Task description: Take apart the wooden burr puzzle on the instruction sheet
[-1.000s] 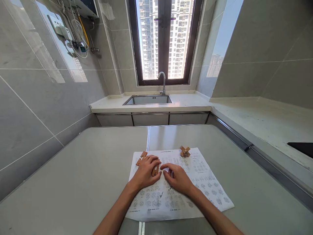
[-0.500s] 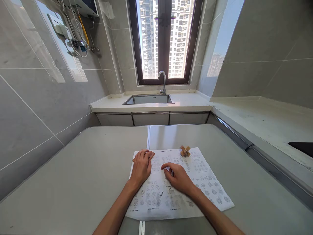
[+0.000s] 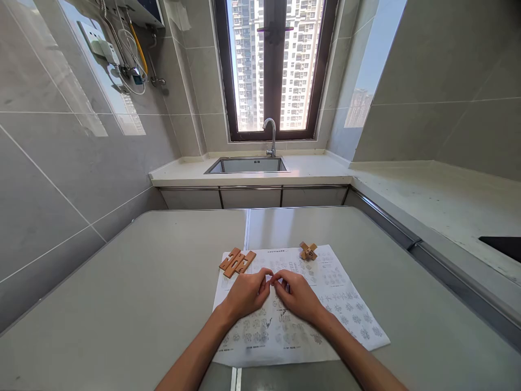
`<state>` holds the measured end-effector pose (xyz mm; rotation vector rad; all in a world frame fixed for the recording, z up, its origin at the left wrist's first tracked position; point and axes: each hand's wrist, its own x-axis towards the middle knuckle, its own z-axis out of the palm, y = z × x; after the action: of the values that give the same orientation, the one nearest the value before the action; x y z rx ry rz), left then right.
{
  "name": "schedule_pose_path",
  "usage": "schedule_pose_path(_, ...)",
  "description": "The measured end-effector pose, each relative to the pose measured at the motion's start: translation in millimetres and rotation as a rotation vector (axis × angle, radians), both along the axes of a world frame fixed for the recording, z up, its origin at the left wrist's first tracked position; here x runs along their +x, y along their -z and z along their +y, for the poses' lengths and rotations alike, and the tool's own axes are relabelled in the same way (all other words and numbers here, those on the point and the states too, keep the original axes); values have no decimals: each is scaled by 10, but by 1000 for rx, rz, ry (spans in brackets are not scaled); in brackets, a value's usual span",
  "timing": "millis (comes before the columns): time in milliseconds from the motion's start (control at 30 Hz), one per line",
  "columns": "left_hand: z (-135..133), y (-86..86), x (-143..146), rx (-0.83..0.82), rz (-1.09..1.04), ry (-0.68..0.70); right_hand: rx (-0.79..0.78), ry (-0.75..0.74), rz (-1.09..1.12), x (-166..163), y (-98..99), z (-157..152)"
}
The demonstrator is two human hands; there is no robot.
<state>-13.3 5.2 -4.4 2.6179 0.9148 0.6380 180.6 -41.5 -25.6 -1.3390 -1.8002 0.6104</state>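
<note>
Sheet (image 3: 325,304) lies flat on table (image 3: 122,304), printed with small diagrams; both my hands rest on its middle. Left hand (image 3: 246,293) and right hand (image 3: 299,296) meet fingertip to fingertip, fingers curled, palms down; cannot tell if anything is pinched between them. Flat wooden pieces (image 3: 237,262) lie side by side at sheet's far left corner, near left hand, apart from it. Assembled wooden cross (image 3: 308,251) sits on sheet's far edge, beyond right hand. Sink (image 3: 246,165) with tap under window, well beyond.
</note>
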Motion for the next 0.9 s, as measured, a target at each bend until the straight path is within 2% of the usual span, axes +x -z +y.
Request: schedule_pose_path(900,-7,-39,12,-29,2,-5,7,-7,-3,-5,-29,-11)
